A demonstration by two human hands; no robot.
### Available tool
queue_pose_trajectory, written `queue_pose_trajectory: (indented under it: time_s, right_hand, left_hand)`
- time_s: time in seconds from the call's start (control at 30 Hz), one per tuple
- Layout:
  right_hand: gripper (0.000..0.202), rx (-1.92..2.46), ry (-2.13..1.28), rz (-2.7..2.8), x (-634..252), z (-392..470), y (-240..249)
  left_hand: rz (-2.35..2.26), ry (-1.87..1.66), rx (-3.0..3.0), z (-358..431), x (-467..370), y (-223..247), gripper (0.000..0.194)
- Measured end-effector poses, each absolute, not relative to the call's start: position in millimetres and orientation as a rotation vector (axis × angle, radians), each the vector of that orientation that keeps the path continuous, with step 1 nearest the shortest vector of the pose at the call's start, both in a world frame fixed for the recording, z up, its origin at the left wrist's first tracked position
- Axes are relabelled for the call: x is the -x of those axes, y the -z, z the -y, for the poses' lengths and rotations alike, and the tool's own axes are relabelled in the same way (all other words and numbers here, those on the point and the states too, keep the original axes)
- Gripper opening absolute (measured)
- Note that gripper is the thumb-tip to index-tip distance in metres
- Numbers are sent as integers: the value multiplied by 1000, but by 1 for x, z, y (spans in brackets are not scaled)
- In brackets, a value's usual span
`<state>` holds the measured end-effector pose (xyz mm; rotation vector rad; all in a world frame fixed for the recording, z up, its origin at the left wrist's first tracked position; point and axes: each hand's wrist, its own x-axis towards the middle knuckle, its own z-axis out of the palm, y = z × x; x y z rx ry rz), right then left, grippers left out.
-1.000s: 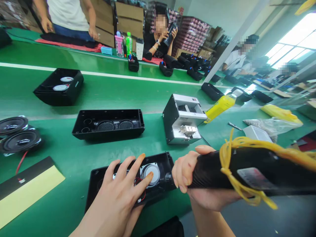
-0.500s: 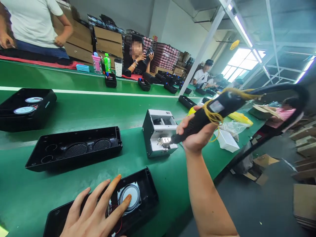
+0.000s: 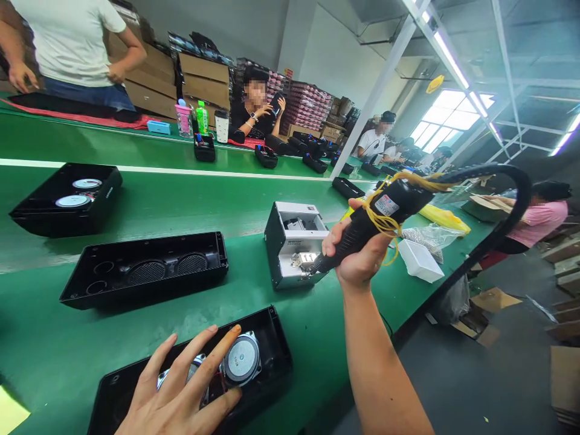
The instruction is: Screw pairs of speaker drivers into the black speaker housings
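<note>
My right hand (image 3: 362,257) is wrapped round a black electric screwdriver (image 3: 399,194) with yellow cord tied about its body. Its tip meets the front of a small grey screw feeder (image 3: 296,223), at the metal pickup part. My left hand (image 3: 185,386) lies with fingers spread over a black speaker housing (image 3: 278,344) at the bottom. Inside that housing a round speaker driver (image 3: 241,359) shows beside my index finger. A second driver is partly hidden under my fingers. Beyond lies another open black housing (image 3: 149,266) with two mesh grilles and no drivers.
Another housing with two drivers (image 3: 67,199) sits farther left on the green bench (image 3: 203,199). A white tray (image 3: 419,260) and a bag of small parts (image 3: 428,234) are at right. Co-workers sit or stand across the bench, among cups and black units.
The nearer housings and feeder appear slightly farther right as the view shifts. My left thumb has come off the driver's face to its lower edge. The screwdriver tip stays at the feeder.
</note>
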<state>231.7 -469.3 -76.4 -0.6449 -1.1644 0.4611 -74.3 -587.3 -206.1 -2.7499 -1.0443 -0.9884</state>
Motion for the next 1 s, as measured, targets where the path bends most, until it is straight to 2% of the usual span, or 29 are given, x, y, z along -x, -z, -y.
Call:
queue_pose_trajectory:
  time_s: [0.17, 0.33, 0.5, 0.67, 0.73, 0.87, 1.0]
  right_hand:
    - [71, 624, -457, 1111, -229, 486, 69]
    - [61, 463, -536, 1105, -218, 510, 50]
    - [47, 388, -772, 1098, -195, 547, 39]
    - [35, 427, -997, 1107, -163, 576, 49]
    - [38, 412, -1011, 1090, -149, 581, 58]
    - [45, 394, -1052, 1140, -131, 583, 81]
    - [48, 411, -1060, 1192, -127, 581, 98]
  left_hand:
    - [912, 933, 2841, 579, 80, 186, 46]
    - [1002, 902, 2912, 576, 83, 160, 34]
    - [1179, 734, 2937, 579, 90, 155, 20]
    - [1222, 682, 3020, 581, 93, 152, 23]
    - [1249, 654, 3029, 581, 94, 150, 29]
    - [1324, 592, 2996, 582, 92, 149, 52]
    - [1294, 484, 3003, 581, 89, 147, 54]
